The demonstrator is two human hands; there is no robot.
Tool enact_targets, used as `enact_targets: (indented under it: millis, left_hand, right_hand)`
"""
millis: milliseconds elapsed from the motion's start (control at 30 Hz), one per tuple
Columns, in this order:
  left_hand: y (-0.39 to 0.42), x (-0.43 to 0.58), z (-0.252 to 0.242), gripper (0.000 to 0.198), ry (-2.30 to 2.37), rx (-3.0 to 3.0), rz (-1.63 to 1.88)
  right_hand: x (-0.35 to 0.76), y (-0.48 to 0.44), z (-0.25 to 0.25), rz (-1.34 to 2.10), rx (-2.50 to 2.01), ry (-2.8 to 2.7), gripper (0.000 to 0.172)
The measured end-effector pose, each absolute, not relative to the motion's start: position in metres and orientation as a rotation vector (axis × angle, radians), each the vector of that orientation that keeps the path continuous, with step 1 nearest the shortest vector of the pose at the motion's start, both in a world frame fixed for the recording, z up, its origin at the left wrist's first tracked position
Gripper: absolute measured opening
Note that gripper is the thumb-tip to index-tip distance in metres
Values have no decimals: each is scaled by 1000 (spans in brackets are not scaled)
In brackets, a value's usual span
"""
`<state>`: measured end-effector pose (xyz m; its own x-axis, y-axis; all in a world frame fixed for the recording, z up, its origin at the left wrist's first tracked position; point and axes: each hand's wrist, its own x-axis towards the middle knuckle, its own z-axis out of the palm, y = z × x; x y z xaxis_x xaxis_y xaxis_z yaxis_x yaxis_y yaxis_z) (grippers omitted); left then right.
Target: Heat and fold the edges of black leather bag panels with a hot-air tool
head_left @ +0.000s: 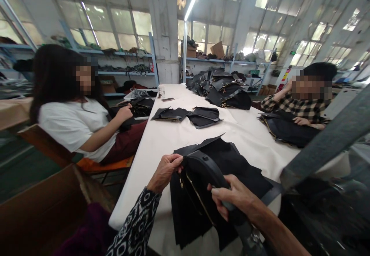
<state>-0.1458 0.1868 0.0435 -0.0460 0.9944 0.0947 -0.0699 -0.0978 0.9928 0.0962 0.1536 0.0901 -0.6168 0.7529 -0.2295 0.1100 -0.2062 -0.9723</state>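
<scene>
Our left hand (170, 167) pinches the piece (202, 181), our right hand (235, 194) grips the strip (206, 164); the zip (199, 197) looks set, what's left unclear.

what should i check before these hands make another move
1. Left hand grip: ok, fingertips pinch the black piece at its edge.
2. Right hand grip: ok, fingers wrap around the dark curved strip.
3. Gold-coloured zip in sight: ok, it runs beside the strip.
4. Underside of the black piece: cannot tell, hidden.
5. Phone away from both hands: ok, it lies farther up the table.
</scene>
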Motion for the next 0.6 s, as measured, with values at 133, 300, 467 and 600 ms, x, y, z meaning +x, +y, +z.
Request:
enact_targets:
  millis: [133, 300, 467, 600]
  left_hand:
    - [184, -141, 39, 29, 1120, 1111, 1393]
    - [179, -135, 35, 28, 1128, 1068, 1420]
    - [181, -137, 31, 28, 1168, 1013, 1484]
    - [192, -150, 37, 30, 1244, 962, 1579]
  right_hand:
    - [103, 156, 87, 1867, -1003, -1599, 28]
    - [112, 145, 77, 1864, -962, -1635, 28]
    - [116, 130, 78, 1869, -1025, -1623, 28]
    - [128, 115, 83, 1887, -1091, -1624, 32]
